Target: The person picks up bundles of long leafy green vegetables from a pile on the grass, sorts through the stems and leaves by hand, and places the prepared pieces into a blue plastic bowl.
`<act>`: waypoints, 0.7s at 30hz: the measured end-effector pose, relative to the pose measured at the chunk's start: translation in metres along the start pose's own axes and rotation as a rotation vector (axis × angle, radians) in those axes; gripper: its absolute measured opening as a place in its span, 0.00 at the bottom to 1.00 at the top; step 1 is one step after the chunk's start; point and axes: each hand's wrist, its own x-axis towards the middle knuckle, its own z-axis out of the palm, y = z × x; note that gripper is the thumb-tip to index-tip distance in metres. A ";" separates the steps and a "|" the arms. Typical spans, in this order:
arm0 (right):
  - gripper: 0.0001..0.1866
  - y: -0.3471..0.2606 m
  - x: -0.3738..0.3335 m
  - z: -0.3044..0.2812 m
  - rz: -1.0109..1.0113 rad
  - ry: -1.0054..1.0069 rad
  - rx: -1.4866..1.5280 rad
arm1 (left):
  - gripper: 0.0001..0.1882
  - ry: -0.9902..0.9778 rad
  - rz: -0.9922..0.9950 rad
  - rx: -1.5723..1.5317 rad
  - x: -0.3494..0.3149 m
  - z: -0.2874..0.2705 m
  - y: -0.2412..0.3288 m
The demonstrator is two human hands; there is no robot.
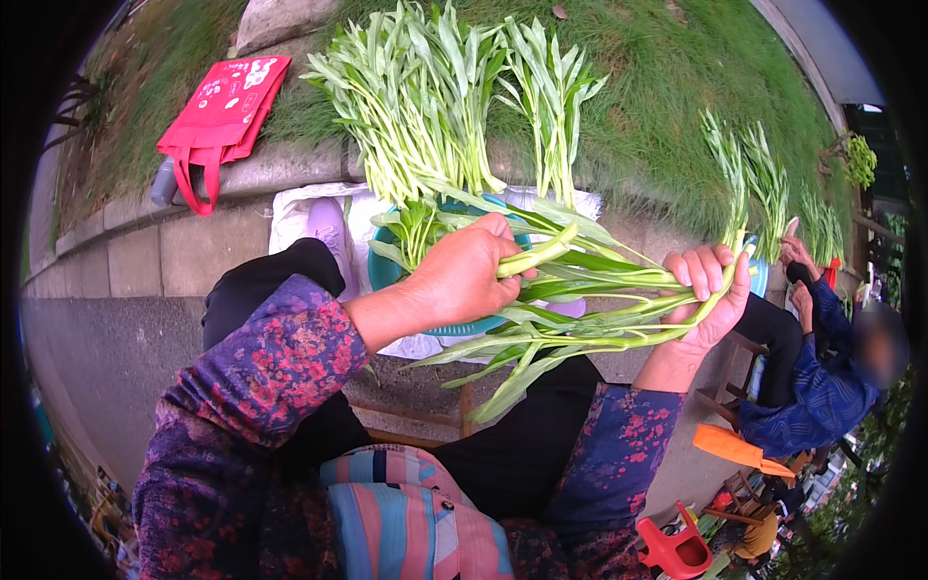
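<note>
My left hand (464, 271) is closed around thick pale-green stems of water spinach (546, 253), their ends poking out to the right. Facing it, my right hand (710, 295) grips a bunch of water spinach stalks (619, 335) near the stem ends, the long leaves trailing left above my lap. The two bunches overlap between my hands. Below them stands a teal basin (464, 330), partly hidden by my left hand and the leaves, with leafy greens (414, 227) at its left side.
Piles of water spinach (416, 106) lie along the grass (657, 87) and curb ahead. White sacking (290, 217) and my purple shoe (331, 232) are by the basin. A pink-red tote bag (217, 106) rests left. At right sits another person (802, 387) near more bundles.
</note>
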 end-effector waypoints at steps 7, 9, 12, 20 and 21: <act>0.15 0.003 0.002 0.003 0.016 0.003 0.020 | 0.07 -0.015 -0.103 0.124 0.000 0.003 0.006; 0.15 0.004 0.002 0.004 0.019 0.007 0.023 | 0.08 -0.044 -0.226 0.110 0.000 0.002 0.013; 0.15 0.007 0.003 0.006 0.029 0.010 0.037 | 0.08 -0.024 -0.240 0.158 0.000 0.003 0.017; 0.15 0.008 0.004 0.007 0.040 -0.009 0.046 | 0.15 0.051 -0.221 0.173 0.003 0.007 0.017; 0.15 0.009 0.004 0.007 0.041 -0.014 0.049 | 0.15 0.040 -0.228 0.171 0.003 0.006 0.018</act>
